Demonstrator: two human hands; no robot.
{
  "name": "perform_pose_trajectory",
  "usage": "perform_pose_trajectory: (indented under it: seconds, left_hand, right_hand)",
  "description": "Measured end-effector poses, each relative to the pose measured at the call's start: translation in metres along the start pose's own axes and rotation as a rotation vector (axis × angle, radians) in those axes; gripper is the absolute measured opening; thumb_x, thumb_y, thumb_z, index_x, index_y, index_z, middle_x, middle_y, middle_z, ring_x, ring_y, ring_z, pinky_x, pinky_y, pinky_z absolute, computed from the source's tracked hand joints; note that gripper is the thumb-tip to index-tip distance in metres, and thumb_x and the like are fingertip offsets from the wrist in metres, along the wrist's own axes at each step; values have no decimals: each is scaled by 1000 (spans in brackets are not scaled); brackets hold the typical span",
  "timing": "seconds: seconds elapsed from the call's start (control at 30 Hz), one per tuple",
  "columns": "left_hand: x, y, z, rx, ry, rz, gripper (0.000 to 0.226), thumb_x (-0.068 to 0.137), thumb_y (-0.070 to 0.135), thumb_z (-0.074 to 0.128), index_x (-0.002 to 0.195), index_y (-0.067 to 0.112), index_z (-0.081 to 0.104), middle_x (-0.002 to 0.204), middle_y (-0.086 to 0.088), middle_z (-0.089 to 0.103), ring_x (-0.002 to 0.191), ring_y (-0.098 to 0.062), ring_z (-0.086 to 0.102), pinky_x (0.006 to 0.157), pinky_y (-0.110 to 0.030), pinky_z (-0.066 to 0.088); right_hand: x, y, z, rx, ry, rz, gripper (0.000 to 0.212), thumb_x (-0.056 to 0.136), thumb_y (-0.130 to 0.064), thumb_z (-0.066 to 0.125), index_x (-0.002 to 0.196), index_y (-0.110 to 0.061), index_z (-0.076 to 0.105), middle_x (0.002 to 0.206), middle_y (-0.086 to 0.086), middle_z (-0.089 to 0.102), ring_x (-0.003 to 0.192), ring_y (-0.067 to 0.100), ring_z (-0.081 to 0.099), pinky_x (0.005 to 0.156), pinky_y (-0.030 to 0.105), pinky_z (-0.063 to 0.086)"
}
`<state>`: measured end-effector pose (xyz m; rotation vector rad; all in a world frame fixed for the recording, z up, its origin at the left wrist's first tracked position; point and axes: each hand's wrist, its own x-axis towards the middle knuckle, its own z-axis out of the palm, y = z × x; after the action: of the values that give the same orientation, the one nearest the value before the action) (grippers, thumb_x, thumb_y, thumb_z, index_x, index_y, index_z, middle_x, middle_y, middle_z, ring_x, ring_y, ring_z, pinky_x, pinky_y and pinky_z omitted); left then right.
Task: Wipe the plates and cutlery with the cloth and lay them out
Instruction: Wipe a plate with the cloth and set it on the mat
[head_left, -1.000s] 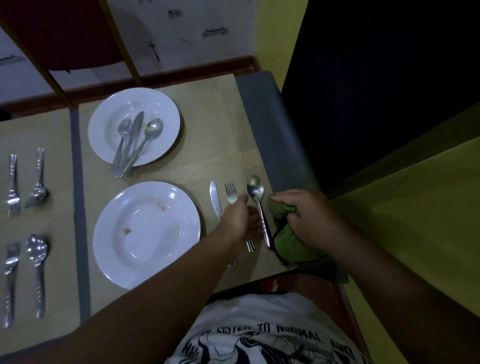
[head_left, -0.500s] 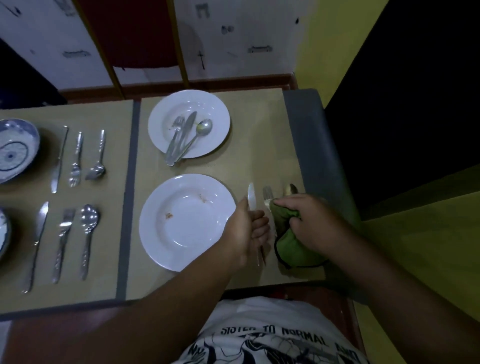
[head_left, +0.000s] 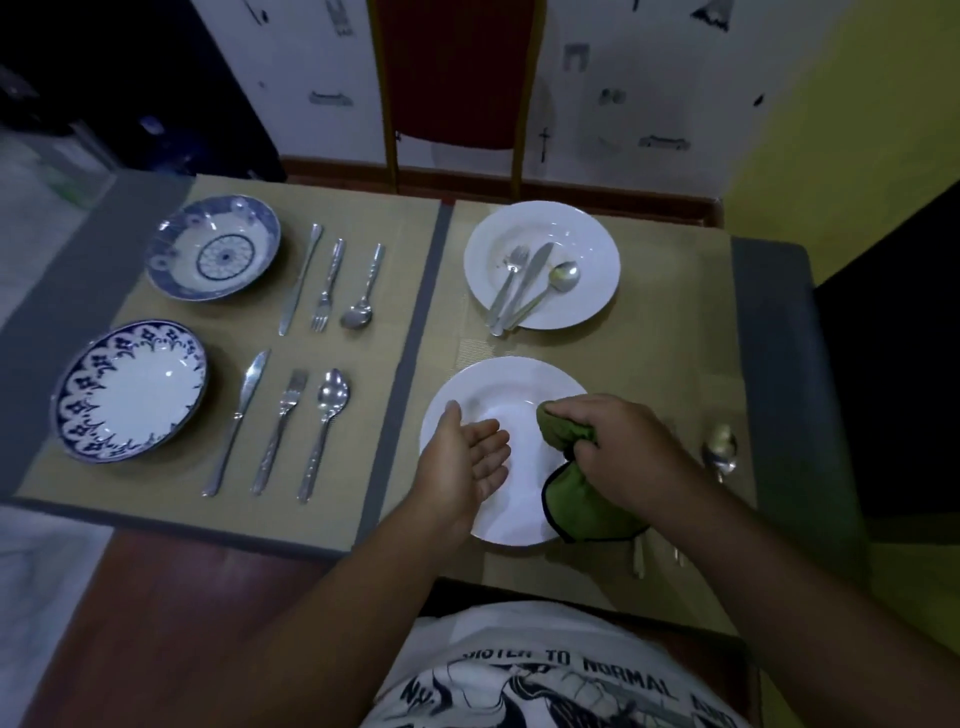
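writing: the only text I can read is on my shirt (head_left: 545, 675). "TO NORMAL" is clear, the rest is too warped.
left mat (head_left: 395, 291): carries both blue-patterned dishes and two cutlery rows.
blue plate (head_left: 130, 389): near left, patterned border, plain white centre.
blue bowl (head_left: 213, 249): far left, wheel motif in the middle.
near cutlery row (head_left: 280, 428): knife, fork, spoon side by side, just right of the blue plate.
far cutlery row (head_left: 328, 285): same order, just right of the blue bowl.
right mat (head_left: 670, 322): carries both white plates.
far white plate (head_left: 597, 244): holds a fork, knife and spoon bunched together, handles reaching its near-left rim.
near white plate (head_left: 509, 384): flat on the right mat, under both my hands.
left hand (head_left: 462, 462): fingers loose and spread, palm up, holding nothing, at the plate's left side. Can't tell if it touches.
right hand (head_left: 623, 452): fist closed round the green cloth, over the plate's right part.
green cloth (head_left: 582, 509): bunched, dark edging, on the plate and spilling over its near-right rim.
loose spoon (head_left: 719, 449): on the right mat, just right of my right wrist.
handle ends (head_left: 638, 558): poke out near the cloth by my forearm. Type unclear.
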<state>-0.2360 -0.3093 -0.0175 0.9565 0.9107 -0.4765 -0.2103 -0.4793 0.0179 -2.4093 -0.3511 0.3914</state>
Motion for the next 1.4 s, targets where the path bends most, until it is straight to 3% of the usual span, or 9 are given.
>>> perform_pose_trajectory:
  seconds: [0.13, 0.27, 0.4, 0.6, 0.83, 0.97, 1.13, 1.3, 1.4]
  left_hand:
    - [9, 18, -30, -7, 95, 62, 63, 106, 50, 33, 137, 0, 57, 132, -16, 64, 129, -28, 57, 113, -42, 42]
    - [16, 31, -53, -15, 170, 167, 53, 107, 43, 36, 131, 3, 61, 124, -11, 66, 119, -23, 61, 104, -34, 45]
    - [29, 35, -70, 3, 258, 172, 27, 101, 28, 51, 117, 11, 65, 107, -8, 63, 98, -18, 60, 84, -31, 47]
    - [36, 24, -76, 214, -15, -7, 26, 98, 15, 59, 118, 2, 70, 112, -23, 73, 94, -38, 71, 78, -47, 57]
    - [36, 18, -71, 449, -89, 134, 26, 104, 21, 48, 113, 24, 72, 106, -17, 75, 97, -42, 72, 81, -55, 58]
    - [30, 24, -69, 540, -117, 237, 28, 105, 23, 47, 118, 29, 72, 107, -7, 77, 98, -31, 73, 83, -55, 61]
    - [21, 39, -62, 528, -149, 234, 27, 106, 24, 48, 117, 26, 73, 106, -11, 77, 98, -36, 74, 80, -58, 60]
    - [16, 47, -65, 512, -147, 214, 27, 107, 25, 48, 118, 21, 73, 103, -11, 78, 92, -32, 75, 70, -44, 61]
    - [11, 47, -63, 498, -159, 201, 28, 107, 26, 48, 118, 20, 72, 103, -11, 78, 88, -31, 75, 66, -39, 60]
  right_hand:
    - [22, -18, 25, -32, 29, -37, 31, 62, 12, 50, 91, 11, 60, 97, 29, 60, 92, 38, 55, 81, 48, 42]
    - [42, -14, 59, -104, -17, -37, 46, 77, 6, 52, 122, -2, 58, 131, 13, 54, 123, 29, 45, 107, 30, 28]
    - [42, -1, 88, -370, -198, -92, 57, 76, -33, 61, 131, -23, 47, 139, 1, 42, 132, 30, 30, 106, 42, 30]
    - [38, 2, 89, -579, -361, -49, 116, 52, -50, 81, 145, -34, 12, 155, 0, 11, 140, 32, 8, 107, 48, 28]
    - [27, 16, 81, -299, -129, 64, 62, 73, -23, 72, 129, -30, 45, 145, -3, 34, 127, 24, 32, 103, 39, 33]
    - [26, 11, 75, -198, -17, 88, 69, 78, -23, 68, 139, -25, 37, 144, 0, 39, 132, 23, 35, 109, 40, 32]
    - [32, -26, 74, -147, -140, -65, 70, 81, -12, 61, 145, -15, 30, 147, 2, 35, 137, 17, 28, 112, 25, 16]
    - [9, -36, 59, -340, -225, -260, 54, 72, -13, 66, 123, -25, 57, 125, -8, 56, 113, 21, 43, 78, 28, 31]
    - [5, -34, 61, -408, -285, -337, 58, 66, -15, 70, 123, -21, 58, 124, -2, 58, 110, 25, 45, 80, 35, 40]
